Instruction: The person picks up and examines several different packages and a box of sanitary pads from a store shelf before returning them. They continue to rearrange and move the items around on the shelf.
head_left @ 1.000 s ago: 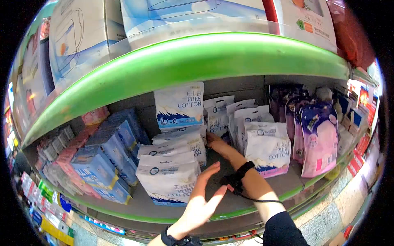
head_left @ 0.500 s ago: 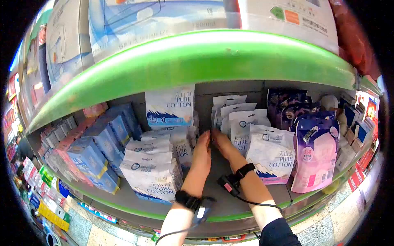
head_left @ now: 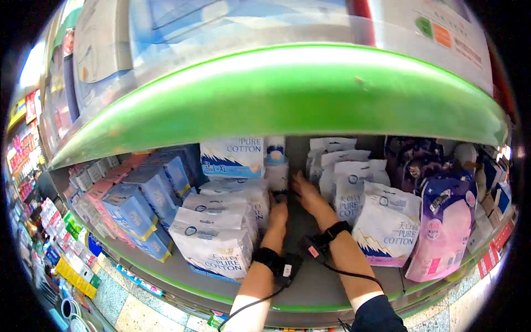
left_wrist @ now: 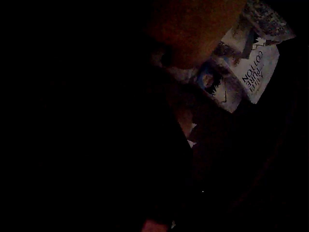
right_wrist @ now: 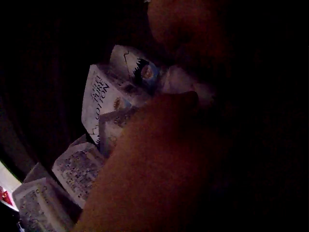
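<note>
In the head view both hands reach deep into a shelf between two rows of white "Pure Cotton" packs. My left hand [head_left: 278, 213] is beside the left row of packs [head_left: 213, 246], its fingers mostly hidden in shadow. Just beyond it stands a white pack with a blue band [head_left: 276, 160]. My right hand [head_left: 308, 196] points inward close to the right row of packs [head_left: 386, 224], fingers stretched toward the back. In the dark right wrist view, a pale pack [right_wrist: 181, 79] shows between the two hands.
A wide green shelf edge [head_left: 276, 94] hangs above the hands, with large boxes on top. Blue boxes [head_left: 135, 199] stand left, purple and pink packs [head_left: 445, 227] right. Cables [head_left: 354, 272] trail from the wrist cameras. A green front edge [head_left: 326, 306] borders the lower shelf.
My left hand has moved from above the front packs in between the rows. The right hand stays deep inside. A white pack standing near the right hand earlier now shows no longer there.
</note>
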`<act>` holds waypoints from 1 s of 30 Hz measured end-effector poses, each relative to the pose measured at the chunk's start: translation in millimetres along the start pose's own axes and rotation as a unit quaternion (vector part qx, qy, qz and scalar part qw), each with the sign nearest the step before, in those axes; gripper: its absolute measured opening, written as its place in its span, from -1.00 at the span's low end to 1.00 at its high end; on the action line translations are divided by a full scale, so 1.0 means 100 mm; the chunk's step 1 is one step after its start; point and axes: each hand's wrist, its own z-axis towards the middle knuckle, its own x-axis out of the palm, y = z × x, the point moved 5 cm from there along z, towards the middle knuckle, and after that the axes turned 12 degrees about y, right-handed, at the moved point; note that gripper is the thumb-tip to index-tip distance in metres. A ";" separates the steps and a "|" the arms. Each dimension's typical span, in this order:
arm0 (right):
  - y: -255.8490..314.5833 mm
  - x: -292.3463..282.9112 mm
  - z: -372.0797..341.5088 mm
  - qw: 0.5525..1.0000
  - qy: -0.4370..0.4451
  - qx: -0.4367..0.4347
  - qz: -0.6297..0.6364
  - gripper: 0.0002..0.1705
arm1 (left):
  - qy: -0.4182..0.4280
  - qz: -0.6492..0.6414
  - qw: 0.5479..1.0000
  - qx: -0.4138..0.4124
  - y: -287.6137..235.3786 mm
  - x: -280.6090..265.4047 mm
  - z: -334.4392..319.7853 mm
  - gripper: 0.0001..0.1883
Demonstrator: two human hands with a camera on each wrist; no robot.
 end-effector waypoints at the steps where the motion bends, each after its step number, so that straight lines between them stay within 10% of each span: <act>1: 0.02 0.01 0.04 1.000 -0.007 0.010 -0.005 -0.08 | 0.025 0.039 0.999 -0.006 -0.03 -0.02 -0.02 -0.39; 5: -0.05 -0.15 0.28 1.000 -0.003 0.016 -0.015 -0.02 | 0.095 -0.230 0.966 -0.072 -0.56 0.04 -0.64 -0.28; 10: -0.12 -0.14 0.34 1.000 0.004 0.006 -0.012 -0.05 | 0.372 0.015 0.911 0.177 -1.53 -0.03 -1.70 -0.45; 12: 0.06 0.08 0.12 1.000 0.018 0.005 -0.004 -0.05 | 0.309 0.265 0.831 0.380 -2.00 -0.33 -2.13 -0.43; 14: 0.07 0.12 0.08 0.997 0.078 -0.002 -0.009 -0.01 | 0.251 0.416 0.787 0.379 -2.14 -0.77 -2.22 -0.36; 19: -0.24 -0.08 0.38 0.999 -0.010 0.008 -0.033 0.06 | -0.003 0.362 0.870 0.336 -1.82 -1.92 -2.15 -0.04; 30: -0.23 0.47 0.56 0.996 0.005 -0.047 -0.071 0.08 | 0.077 0.576 0.768 0.269 -1.32 -1.84 -1.93 -0.03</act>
